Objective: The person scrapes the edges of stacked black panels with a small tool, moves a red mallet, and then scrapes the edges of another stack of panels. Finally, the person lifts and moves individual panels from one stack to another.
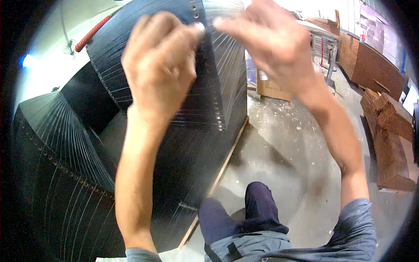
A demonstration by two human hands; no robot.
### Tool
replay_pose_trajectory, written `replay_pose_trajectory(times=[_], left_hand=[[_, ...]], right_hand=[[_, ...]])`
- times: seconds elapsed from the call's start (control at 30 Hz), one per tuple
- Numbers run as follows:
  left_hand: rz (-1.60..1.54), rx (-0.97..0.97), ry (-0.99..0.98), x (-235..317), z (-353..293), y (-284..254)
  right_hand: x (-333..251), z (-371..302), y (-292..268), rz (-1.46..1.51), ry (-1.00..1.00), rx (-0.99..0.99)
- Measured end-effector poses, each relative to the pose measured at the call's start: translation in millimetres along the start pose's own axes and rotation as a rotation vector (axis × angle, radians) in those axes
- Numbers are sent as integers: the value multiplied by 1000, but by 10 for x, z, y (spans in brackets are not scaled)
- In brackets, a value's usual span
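Observation:
Both my hands are raised in front of a large black piece (174,148) with many fine cords strung in fans across its faces. My left hand (159,65) is curled closed before the dark strung panel (111,56), its thumb pointing right. Opposite it, my right hand (277,48) is also closed, thumb and finger reaching left toward a column of small holes (217,105) along the panel's edge. A gap parts the two hands. Whatever they pinch is too thin or blurred to make out. Part of the panel is hidden behind my left hand and forearm.
A red ribbed rod (92,33) rests at the panel's upper left edge. At lower left another strung black section (65,174) curves outward. Across the concrete floor (301,153) stand a cardboard box (273,88), a metal-legged table (334,56), a brown crate (371,65) and stacked brown pieces (390,139).

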State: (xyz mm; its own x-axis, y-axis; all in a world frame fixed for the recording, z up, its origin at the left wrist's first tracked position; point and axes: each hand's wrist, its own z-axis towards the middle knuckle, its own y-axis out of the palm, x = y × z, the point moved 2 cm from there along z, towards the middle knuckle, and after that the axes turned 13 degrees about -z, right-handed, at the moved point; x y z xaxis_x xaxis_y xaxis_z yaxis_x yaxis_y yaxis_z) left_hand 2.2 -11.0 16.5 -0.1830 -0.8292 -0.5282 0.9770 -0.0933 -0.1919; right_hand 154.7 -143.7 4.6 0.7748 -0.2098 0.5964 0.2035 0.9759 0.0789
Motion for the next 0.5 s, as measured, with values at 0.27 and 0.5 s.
replay_pose_trajectory(times=[0.27, 0.5], left_hand=[[-159, -129, -153, 749, -841, 219], [-30, 67, 53, 63, -88, 90]], right_hand=[[-581, -908, -347, 307, 85, -287], [25, 44, -52, 104, -70, 182]])
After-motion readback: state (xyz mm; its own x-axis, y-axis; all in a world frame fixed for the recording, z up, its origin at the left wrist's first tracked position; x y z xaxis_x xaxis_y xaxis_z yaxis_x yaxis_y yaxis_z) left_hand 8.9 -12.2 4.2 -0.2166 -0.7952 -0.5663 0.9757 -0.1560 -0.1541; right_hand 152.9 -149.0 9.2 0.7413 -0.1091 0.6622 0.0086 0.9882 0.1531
